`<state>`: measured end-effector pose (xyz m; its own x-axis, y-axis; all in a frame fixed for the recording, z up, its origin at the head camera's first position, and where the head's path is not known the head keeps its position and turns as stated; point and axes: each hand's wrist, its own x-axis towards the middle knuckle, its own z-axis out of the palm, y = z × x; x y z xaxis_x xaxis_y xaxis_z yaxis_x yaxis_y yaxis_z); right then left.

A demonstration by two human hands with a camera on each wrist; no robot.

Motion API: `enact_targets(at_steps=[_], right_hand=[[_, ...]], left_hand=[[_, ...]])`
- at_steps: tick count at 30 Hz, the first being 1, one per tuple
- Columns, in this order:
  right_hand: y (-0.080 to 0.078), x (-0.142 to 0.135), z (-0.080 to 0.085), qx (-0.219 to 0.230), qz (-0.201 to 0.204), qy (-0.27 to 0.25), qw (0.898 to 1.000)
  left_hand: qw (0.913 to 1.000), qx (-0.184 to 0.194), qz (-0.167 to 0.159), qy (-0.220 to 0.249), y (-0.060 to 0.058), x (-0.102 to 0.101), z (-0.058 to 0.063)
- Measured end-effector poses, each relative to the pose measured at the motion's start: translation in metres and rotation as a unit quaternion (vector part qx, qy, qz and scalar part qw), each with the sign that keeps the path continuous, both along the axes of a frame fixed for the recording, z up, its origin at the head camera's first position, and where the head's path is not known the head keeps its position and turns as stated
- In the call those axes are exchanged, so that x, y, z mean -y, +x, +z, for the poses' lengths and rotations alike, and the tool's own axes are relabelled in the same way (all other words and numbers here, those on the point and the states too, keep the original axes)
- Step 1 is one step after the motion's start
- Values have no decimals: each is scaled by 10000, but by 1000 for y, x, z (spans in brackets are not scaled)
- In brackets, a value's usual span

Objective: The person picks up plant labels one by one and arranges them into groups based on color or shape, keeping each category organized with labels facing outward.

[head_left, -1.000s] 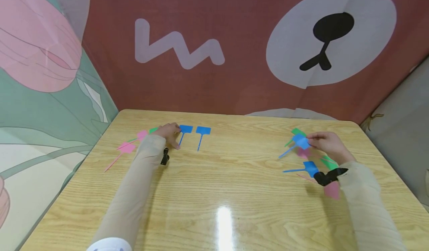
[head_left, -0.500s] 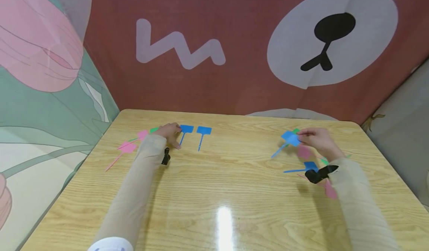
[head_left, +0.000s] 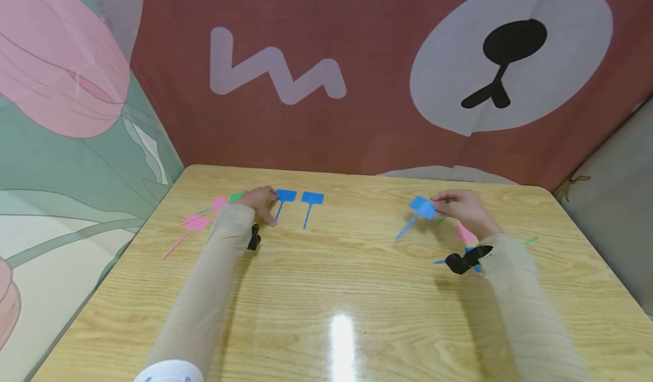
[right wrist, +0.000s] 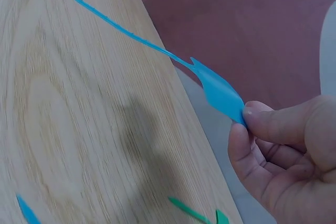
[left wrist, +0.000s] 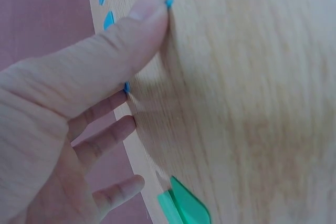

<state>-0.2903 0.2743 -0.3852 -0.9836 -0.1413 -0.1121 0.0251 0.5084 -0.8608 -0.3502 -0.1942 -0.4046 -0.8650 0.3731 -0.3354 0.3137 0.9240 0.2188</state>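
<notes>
My right hand pinches a blue plastic tag by a corner of its flat plate, between thumb and fingertips. In the right wrist view this blue tag hangs above the table, its thin toothed stem pointing away. At the back left, my left hand rests on another blue tag lying flat. Its thumb lies by the stem's end and its fingers are spread near the plate. A further blue tag lies parallel just right of that one.
Pink tags and a green tag lie left of my left hand. Under my right forearm are a pink tag and a partly hidden blue tag. A printed cloth hangs behind the wooden table.
My right hand has carried its blue tag leftward, away from the group of tags at the right. The left hand stays at its blue tag.
</notes>
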Motion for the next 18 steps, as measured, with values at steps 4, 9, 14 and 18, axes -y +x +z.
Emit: enact_targets(at_steps=[4,9,14,18], right_hand=[[-4,11,1,65,14,41,10000],[-8,26,0,-20,18,-59,10000],[-11,41,-1,47,15,-107,9999],[-15,51,-3,-41,-31,-238,9997]], left_hand=[[10000,10,-4,-1,1,0,2],[10000,17,24,5,2,-2,3],[10000,-19,28,30,2,-2,2],[10000,-18,52,53,3,-1,3]])
